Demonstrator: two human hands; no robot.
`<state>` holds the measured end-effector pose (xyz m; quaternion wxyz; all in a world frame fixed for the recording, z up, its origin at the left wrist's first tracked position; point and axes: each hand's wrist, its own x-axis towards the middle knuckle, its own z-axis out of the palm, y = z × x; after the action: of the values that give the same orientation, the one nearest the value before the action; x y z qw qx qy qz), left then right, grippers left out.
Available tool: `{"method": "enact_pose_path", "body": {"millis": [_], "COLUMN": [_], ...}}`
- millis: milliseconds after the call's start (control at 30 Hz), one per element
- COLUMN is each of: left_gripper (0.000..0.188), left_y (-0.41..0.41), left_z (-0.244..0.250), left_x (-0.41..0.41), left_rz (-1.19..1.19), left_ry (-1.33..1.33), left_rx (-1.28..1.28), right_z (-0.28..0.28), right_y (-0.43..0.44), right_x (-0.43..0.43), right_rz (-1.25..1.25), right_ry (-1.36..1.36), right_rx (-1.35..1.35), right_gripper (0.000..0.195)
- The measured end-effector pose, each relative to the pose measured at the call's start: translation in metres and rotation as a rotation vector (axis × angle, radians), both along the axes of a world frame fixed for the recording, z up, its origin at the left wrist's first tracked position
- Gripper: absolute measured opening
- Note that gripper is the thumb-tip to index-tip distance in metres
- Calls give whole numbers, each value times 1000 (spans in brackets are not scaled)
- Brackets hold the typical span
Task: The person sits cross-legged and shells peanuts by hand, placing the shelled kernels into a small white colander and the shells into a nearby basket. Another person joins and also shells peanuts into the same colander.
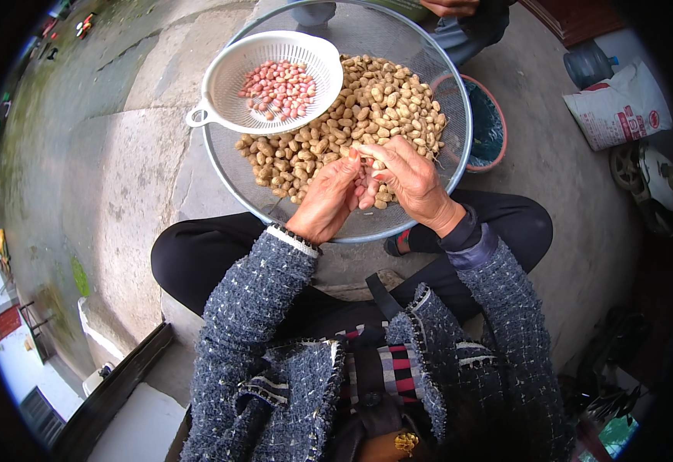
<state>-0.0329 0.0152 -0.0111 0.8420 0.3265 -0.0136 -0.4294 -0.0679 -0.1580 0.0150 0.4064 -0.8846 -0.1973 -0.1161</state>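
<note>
My left hand (335,187) and my right hand (410,176) meet over the near part of a heap of unshelled peanuts (307,151). Their fingertips pinch a peanut, mostly covered by the fingers. Curled fingers hide most of my left palm; whether kernels lie in it is hard to tell. The heap rests on a round mesh sieve (231,164) with a grey rim, above my crossed legs. At the sieve's far left, a white plastic colander (218,78) with a ring handle holds pink shelled peanut kernels (281,89).
A pink-rimmed bucket (501,130) stands right of the sieve, partly beneath it. Across from me, another person's hand (451,7) and knee (466,37) show. Farther right are a blue water jug (589,64), a printed white sack (622,107) and a wheeled object (657,173).
</note>
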Motion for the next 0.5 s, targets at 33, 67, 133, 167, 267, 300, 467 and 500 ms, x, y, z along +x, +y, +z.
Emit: {"method": "enact_pose_path", "body": {"millis": [33,67,133,167,267,300,467,500], "left_gripper": [32,32,33,33,34,34,34,34], "left_y": [1,1,0,-2,-1,-1,1,3], "left_z": [-1,-4,-3,-2,-3,-3,-3,-4], "left_x": [0,0,1,1,3,3,3,3], "left_rz": [1,2,-1,-1,-17,-23,-32,-44], "left_ry": [-7,-14,-14,-7,-21,-29,-94,-115], "left_rx": [-13,-26,-37,-31,-45,-56,60,77], "right_z": [0,0,2,4,3,3,3,2], "right_y": [0,0,-2,-3,-5,-5,-6,-6], "right_x": [0,0,0,0,2,3,2,3], "right_rz": [7,15,24,29,24,20,-10,0], "right_ry": [15,30,47,48,49,52,116,96], "right_rx": [14,29,49,58,136,170,145,111], "right_gripper": [34,34,33,32,30,29,28,28]}}
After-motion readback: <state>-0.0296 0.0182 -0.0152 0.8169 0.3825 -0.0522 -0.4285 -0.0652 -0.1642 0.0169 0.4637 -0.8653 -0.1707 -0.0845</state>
